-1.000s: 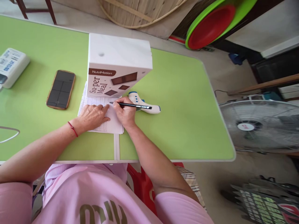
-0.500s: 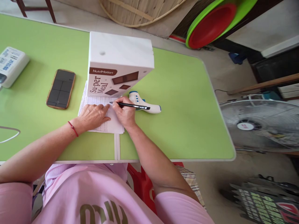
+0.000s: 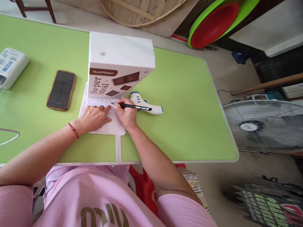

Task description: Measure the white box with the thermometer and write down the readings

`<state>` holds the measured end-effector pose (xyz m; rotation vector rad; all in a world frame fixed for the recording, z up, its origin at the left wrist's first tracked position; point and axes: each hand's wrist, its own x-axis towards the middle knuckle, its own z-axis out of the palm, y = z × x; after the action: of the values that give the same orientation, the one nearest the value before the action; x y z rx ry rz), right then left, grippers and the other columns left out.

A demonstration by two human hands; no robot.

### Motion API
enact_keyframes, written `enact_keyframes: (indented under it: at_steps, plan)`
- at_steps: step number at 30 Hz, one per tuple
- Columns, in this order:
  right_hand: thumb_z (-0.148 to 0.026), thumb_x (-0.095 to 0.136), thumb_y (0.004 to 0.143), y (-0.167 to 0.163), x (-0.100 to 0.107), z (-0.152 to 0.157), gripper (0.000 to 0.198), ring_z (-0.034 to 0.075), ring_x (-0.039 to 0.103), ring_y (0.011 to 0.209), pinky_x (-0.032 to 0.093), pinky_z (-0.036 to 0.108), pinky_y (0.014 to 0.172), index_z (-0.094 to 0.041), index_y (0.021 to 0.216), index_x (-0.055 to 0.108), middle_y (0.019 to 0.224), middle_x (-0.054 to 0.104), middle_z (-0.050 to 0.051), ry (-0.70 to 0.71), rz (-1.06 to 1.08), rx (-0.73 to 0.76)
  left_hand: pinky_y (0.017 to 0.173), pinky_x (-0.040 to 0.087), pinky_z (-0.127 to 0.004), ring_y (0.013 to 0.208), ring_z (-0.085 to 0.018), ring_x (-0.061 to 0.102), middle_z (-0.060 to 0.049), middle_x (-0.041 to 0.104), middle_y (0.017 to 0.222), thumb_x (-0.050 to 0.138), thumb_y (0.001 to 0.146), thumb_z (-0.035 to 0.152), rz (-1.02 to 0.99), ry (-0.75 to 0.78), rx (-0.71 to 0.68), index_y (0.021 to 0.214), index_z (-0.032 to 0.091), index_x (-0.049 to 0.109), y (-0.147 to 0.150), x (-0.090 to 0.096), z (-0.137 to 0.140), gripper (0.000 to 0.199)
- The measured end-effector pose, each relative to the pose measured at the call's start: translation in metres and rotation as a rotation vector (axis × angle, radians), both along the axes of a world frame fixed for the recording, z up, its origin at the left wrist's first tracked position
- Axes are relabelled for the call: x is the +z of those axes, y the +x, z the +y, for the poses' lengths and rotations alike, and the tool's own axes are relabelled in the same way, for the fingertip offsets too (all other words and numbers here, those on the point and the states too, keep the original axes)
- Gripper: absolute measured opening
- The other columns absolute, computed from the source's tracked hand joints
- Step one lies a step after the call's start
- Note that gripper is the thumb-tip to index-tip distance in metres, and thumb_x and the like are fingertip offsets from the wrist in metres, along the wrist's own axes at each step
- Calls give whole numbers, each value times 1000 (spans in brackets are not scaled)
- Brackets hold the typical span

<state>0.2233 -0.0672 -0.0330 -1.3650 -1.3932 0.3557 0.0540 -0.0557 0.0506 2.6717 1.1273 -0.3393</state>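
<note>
My right hand (image 3: 126, 114) grips a black pen (image 3: 136, 107), its tip at the sheet of paper (image 3: 115, 124) covered partly in rows of small writing. Flat on the paper's left side rests my left hand (image 3: 94, 117), fingers stretched toward the pen tip and nothing held in it. A white box (image 3: 121, 52) labelled NutriMotion Su-per Meal stands on the far part of the paper and hides it there. Just right of my right hand lies a white and blue infrared thermometer (image 3: 151, 108), partly covered by the hand and pen.
On the green table (image 3: 189, 119), a smartphone (image 3: 61, 90) lies left of the paper. Farther left are a white power bank (image 3: 11, 67) and a white cable (image 3: 14, 131). A fan (image 3: 251, 126) stands beyond the table's right edge; a red stool (image 3: 145, 186) is below.
Both hands, the pen and the paper keep nearly the same places. The whole view has shifted very slightly.
</note>
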Motion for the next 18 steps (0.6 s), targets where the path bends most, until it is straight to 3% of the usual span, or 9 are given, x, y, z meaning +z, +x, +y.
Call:
enact_keyframes:
  at_steps: [18]
  plan:
    - [-25, 57, 84, 2, 0, -1, 10, 14, 56, 63, 50, 29, 64, -26, 76, 50, 67, 58, -5, -45, -34, -27, 75, 48, -39, 104, -38, 73, -17, 73, 116, 55, 106, 45, -24, -11, 16, 144, 14, 51, 0, 0, 0, 49]
